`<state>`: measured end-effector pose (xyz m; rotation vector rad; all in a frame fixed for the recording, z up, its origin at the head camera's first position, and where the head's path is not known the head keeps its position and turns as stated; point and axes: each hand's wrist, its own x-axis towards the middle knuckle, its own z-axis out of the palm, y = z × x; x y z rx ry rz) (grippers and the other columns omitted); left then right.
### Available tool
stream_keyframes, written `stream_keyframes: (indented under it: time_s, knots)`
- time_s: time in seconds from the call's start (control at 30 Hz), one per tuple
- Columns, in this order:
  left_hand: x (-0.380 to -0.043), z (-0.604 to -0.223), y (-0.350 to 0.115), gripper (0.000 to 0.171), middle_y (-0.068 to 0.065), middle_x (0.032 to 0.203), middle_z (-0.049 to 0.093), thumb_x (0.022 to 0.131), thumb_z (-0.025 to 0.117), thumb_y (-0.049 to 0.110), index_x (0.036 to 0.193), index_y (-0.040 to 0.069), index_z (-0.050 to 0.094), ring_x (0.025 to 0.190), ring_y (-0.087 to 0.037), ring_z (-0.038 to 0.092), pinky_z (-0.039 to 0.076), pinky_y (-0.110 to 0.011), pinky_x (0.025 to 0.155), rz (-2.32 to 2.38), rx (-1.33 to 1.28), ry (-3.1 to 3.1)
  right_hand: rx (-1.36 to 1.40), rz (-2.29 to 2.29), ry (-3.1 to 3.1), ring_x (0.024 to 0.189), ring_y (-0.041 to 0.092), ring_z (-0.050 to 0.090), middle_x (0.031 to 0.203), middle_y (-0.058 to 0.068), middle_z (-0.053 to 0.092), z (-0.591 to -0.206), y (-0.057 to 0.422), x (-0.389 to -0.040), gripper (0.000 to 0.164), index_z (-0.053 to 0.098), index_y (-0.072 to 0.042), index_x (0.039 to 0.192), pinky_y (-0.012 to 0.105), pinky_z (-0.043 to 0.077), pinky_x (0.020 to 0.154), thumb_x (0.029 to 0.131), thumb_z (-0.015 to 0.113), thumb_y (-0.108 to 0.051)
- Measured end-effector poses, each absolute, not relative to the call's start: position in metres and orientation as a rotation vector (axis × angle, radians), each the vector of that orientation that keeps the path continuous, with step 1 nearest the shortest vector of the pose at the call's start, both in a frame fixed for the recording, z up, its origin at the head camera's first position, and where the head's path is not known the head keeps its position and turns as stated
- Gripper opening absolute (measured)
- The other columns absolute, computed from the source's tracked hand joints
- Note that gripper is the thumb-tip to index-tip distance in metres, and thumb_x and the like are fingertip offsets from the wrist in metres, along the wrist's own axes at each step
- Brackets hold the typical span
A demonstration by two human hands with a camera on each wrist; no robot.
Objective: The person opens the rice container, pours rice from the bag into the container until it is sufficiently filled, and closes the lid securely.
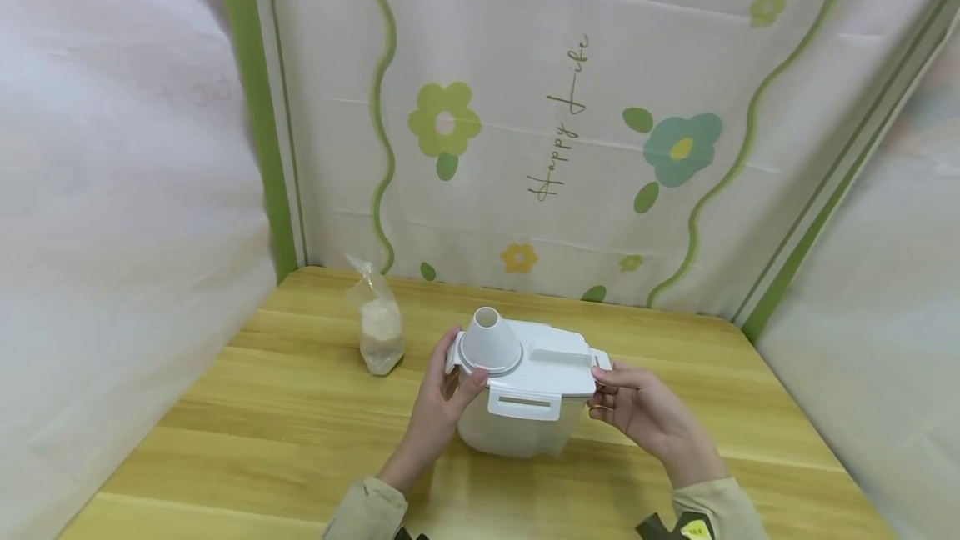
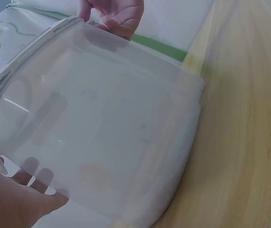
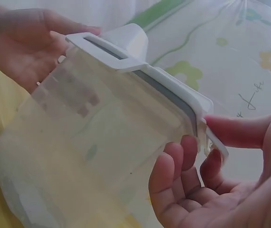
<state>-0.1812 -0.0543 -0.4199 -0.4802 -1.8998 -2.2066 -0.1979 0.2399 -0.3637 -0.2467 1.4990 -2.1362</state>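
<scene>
A see-through plastic storage container [image 2: 107, 109] stands on the table, its white lid [image 1: 558, 357] on top. The lid bears a cone-shaped spout [image 1: 489, 342] at its left and a raised handle. My left hand [image 1: 442, 402] grips the left end, thumb on the lid beside the cone and fingers round the side. At the right end, my right hand [image 1: 645, 411] pinches the side latch [image 3: 217, 144] between thumb and index finger, while its other fingers curl beside the wall. The front latch [image 1: 525, 403] sticks outward from the lid's edge.
A clear bag of pale grains [image 1: 381, 333] stands to the left behind the container. The wooden table [image 1: 247, 432] is bounded by a flower-printed curtain [image 1: 510, 215] at the back and pale cloth walls at both sides.
</scene>
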Motion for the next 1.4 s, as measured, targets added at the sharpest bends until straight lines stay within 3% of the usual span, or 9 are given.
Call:
stream_keyframes:
  time_s: [0.37, 0.67, 1.4]
  knots:
    - [-0.181, -0.420, -0.054, 0.075, -0.017, 0.152, 0.032, 0.097, 0.065, 0.019, 0.156, 0.009, 0.020, 0.141, -0.033, 0.028, 0.017, -0.053, 0.115, -2.219, -0.454, -1.904, -0.147, -2.140, 1.727, 0.074, 0.015, 0.055, 0.082, 0.002, 0.061, -0.357, 0.231, -0.192, 0.006, 0.059, -0.009, 0.098, 0.027, 0.049, 0.070, 0.100, 0.053, -0.010]
    - [-0.182, -0.421, -0.054, 0.076, -0.014, 0.153, 0.031, 0.097, 0.065, 0.020, 0.156, 0.010, 0.018, 0.141, -0.031, 0.028, 0.018, -0.053, 0.115, -2.197, -0.458, -1.925, -0.020, -2.158, 1.967, 0.066, 0.017, 0.053, 0.073, 0.006, 0.057, -0.350, 0.220, -0.188, 0.012, 0.056, -0.009, 0.081, 0.028, 0.048, 0.062, 0.091, 0.060, -0.004]
    - [-0.181, -0.420, -0.056, 0.075, -0.014, 0.152, 0.032, 0.097, 0.065, 0.020, 0.156, 0.010, 0.020, 0.141, -0.030, 0.028, 0.019, -0.052, 0.115, -2.204, -0.451, -1.935, 0.001, -2.166, 1.968, 0.065, 0.016, 0.053, 0.073, 0.006, 0.057, -0.353, 0.220, -0.183, 0.013, 0.057, -0.007, 0.083, 0.027, 0.048, 0.061, 0.094, 0.063, -0.009]
